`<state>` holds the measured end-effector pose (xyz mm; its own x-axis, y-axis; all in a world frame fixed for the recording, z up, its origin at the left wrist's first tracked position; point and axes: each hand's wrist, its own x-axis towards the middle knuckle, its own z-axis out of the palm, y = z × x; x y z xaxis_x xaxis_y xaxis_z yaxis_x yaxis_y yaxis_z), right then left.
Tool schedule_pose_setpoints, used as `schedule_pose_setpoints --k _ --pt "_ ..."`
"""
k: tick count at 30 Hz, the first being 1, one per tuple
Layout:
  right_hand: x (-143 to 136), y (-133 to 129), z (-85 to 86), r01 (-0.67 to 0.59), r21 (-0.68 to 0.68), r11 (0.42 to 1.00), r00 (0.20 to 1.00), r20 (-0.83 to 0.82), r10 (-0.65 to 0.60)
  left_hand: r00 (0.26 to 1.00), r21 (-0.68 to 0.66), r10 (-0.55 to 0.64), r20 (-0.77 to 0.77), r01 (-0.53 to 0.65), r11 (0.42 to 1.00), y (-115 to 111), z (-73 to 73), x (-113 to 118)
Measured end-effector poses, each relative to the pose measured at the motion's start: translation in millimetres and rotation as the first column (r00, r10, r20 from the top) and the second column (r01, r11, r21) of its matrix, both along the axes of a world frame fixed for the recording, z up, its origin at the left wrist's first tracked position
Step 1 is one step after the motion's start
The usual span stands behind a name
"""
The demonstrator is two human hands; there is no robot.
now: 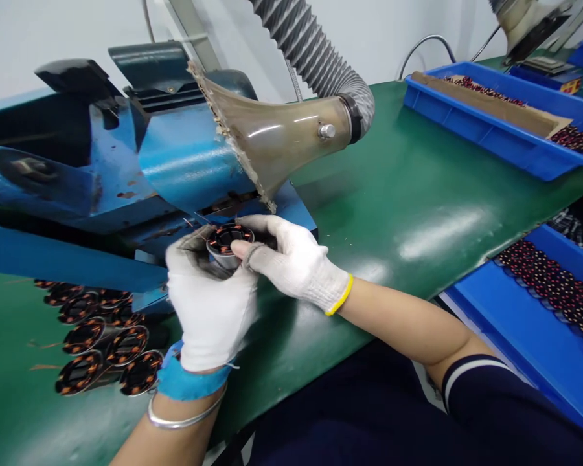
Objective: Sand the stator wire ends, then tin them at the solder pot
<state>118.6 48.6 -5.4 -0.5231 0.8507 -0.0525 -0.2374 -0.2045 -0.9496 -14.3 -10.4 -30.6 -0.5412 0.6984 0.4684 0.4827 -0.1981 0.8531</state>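
A round metal motor part (225, 259) with a black slotted inside and copper windings stands between my hands, just below the blue machine (189, 162). My left hand (211, 298), in a white glove, wraps round its left side. My right hand (291, 259), gloved with a bare thumb tip, holds it from the right, the thumb on the rim. Its fingertips are partly hidden behind the part. A flared translucent hood (282, 129) hangs over the machine's end, above my hands.
Several similar motor parts (85, 335) stand on the green table (369, 188) at the left. A ribbed grey hose (315, 55) runs up from the hood. A blue tray (480, 133) with small parts lies at the back right; a blue bin (505, 323) holds more at the lower right.
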Motion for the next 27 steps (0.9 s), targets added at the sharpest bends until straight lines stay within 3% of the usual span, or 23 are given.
schedule_pose_setpoints --k 2,6,12,17,23,27 --pt "-4 1 -0.3 -0.026 0.032 0.999 0.999 -0.041 0.028 0.997 -0.037 0.08 0.011 -0.079 0.996 3 6.3 2" --pt "-8 4 2.7 0.054 0.144 0.988 0.998 -0.024 -0.051 0.978 -0.06 0.2 -0.064 -0.204 0.977 10 18.3 5" --pt "-5 8 9.9 0.042 0.089 0.995 0.998 -0.06 -0.036 0.97 -0.032 0.224 -0.091 -0.227 0.973 16 27.7 6" --pt "2 9 6.3 0.029 0.047 0.998 0.994 -0.104 -0.024 0.985 -0.071 0.171 -0.027 -0.173 0.982 15 27.4 15" --pt "9 -13 -0.6 0.005 0.17 0.986 0.998 -0.064 0.006 0.999 0.088 0.047 -0.01 -0.046 0.995 -17 11.5 16" --pt "14 -28 -2.1 -0.067 0.407 0.911 0.997 0.005 0.071 0.985 -0.06 -0.018 0.174 0.029 0.998 -55 9.2 -6"
